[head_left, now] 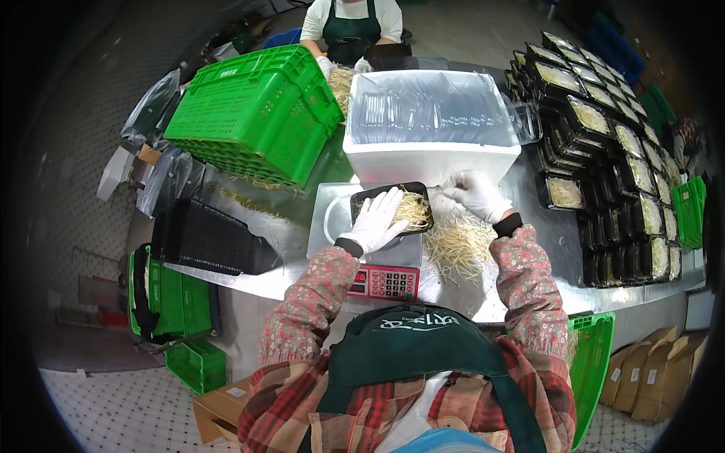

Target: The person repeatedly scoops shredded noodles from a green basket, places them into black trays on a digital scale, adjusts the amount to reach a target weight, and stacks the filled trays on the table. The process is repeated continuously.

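In front of me a black plastic tray (361,199) rests on the metal plate of a digital scale (320,226) with a red keypad panel (387,284). Pale bean sprouts (413,212) fill the tray's right part. My left hand (375,219), in a white glove, lies over the tray and the sprouts with its fingers stretched out. Right of the tray, a loose pile of bean sprouts (461,245) covers the steel table (521,260). My right hand (479,196), also gloved, hovers at the pile's far side, its fingers drawn together; anything between them is too small to make out.
Behind the scale stands a white foam box (423,162) of clear lids (430,113). A green crate (242,113) rises at left, with stacked black trays (208,238) nearer. Packed sprout trays (634,166) are piled at right. Across the table, a gloved person (351,30) handles sprouts.
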The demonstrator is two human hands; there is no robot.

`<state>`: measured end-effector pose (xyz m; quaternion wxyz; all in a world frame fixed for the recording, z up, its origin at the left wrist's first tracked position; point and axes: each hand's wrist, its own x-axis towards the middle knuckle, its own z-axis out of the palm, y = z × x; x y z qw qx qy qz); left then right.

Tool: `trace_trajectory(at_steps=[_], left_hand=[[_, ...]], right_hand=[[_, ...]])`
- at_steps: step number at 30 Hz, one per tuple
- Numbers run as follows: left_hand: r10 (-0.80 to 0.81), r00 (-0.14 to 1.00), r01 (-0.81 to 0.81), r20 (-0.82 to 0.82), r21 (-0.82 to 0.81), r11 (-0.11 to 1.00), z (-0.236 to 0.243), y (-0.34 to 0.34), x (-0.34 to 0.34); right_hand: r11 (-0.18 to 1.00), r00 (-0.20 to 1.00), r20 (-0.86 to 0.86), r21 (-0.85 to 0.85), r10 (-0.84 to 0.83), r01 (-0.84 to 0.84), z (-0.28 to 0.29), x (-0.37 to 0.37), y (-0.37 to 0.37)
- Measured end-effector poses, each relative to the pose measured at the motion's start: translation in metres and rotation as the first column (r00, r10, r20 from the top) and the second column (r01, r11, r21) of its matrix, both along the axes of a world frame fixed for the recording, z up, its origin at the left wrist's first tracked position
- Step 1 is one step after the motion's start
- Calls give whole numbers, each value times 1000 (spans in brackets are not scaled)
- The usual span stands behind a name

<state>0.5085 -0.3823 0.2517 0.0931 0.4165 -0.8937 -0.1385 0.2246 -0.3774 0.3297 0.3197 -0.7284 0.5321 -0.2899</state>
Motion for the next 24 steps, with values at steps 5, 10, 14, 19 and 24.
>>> trace_trajectory(at_steps=[5,10,14,19,24], left_hand=[[109,930,-112,-351,12,994,35,14,9],[358,655,-98,-665,395,913,48,39,27],[267,837,-252,-478,98,963,38,49,41],[92,980,-113,-178,-115,987,25,22,-6],[139,990,-138,-37,19,990,12,-8,-25]], right_hand=[[994,915,402,96,9,-52,26,29,-6],[996,985,154,-45,82,-76,-43,65,-19],[986,993,121,-169,16,4,-53,61,-11],[922,996,35,-375,-86,92,-73,92,-3],[999,999,-9,-16,-45,45,-86,114,-10]])
